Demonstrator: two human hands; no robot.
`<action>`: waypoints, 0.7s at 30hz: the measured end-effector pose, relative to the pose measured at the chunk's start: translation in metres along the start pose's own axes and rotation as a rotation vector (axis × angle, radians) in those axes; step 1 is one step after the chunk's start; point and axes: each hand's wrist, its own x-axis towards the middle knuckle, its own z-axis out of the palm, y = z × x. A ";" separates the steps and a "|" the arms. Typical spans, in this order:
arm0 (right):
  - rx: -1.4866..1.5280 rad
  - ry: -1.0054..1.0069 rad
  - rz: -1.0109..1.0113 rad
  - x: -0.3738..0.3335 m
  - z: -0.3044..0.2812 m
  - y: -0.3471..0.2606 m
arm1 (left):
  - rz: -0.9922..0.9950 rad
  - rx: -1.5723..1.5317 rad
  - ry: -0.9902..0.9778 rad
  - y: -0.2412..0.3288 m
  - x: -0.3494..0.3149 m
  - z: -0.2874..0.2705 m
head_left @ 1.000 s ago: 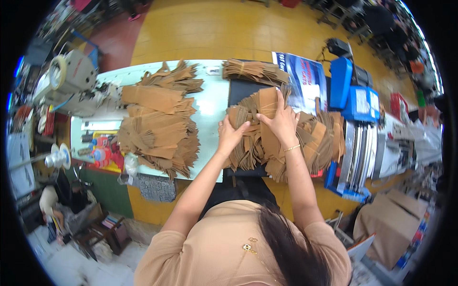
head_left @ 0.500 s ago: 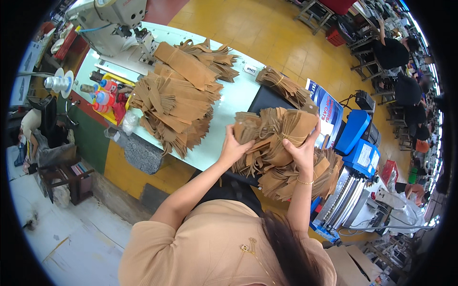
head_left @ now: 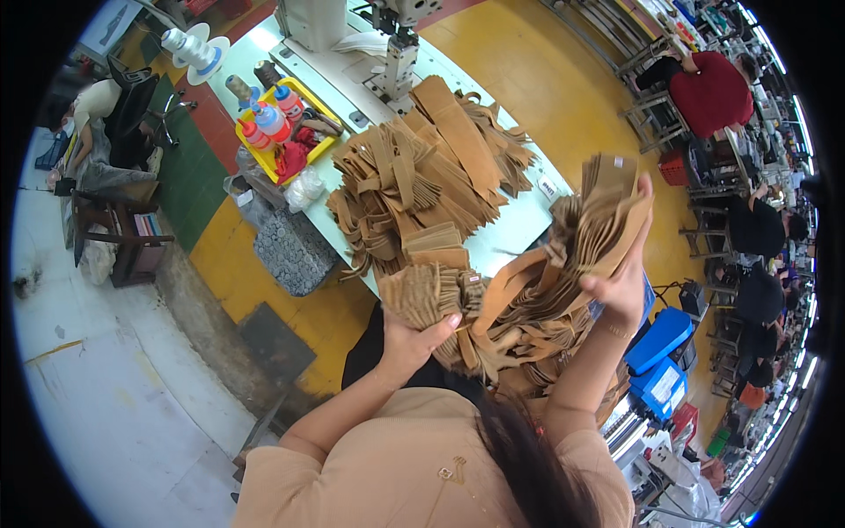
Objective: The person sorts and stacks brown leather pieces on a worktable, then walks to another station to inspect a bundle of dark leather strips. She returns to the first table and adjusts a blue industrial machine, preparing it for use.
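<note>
My left hand [head_left: 412,345] is closed round one end of a stack of brown fabric pieces [head_left: 421,297], its thumb pressed on the near side. Off to the right, my right hand [head_left: 623,280] grips another upright, fanned bundle of brown fabric pieces [head_left: 603,220] between thumb and fingers. Loose brown strips [head_left: 519,339] hang and curve between the two hands; whether they join both stacks I cannot tell. Beyond my left hand, a large heap of brown fabric pieces [head_left: 414,180] lies on the pale table [head_left: 537,224].
A sewing machine [head_left: 400,66] stands at the table's far side. Left of the heap sit a yellow tray [head_left: 264,158] with red-capped bottles and a thread cone [head_left: 239,88]. A blue machine [head_left: 660,343] is at right. A patterned stool [head_left: 295,251] stands by the table's left edge.
My hands have moved apart. The right hand has lifted its bundle and turned it upright, and the left grips a separate-looking stack. The whole view has swung, shifting the table rightward.
</note>
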 end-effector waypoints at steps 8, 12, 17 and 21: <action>-0.641 -0.576 0.212 0.167 0.087 0.099 | 0.131 -0.395 0.280 0.072 0.031 -0.030; -0.800 -0.523 0.121 0.180 0.100 0.174 | -0.016 -0.356 0.480 0.067 0.021 -0.081; -0.818 -0.406 0.025 0.171 0.084 0.190 | 0.033 -0.359 0.571 0.057 0.023 -0.149; -0.933 -0.356 0.033 0.163 0.095 0.169 | 0.001 -0.286 0.659 0.044 0.031 -0.158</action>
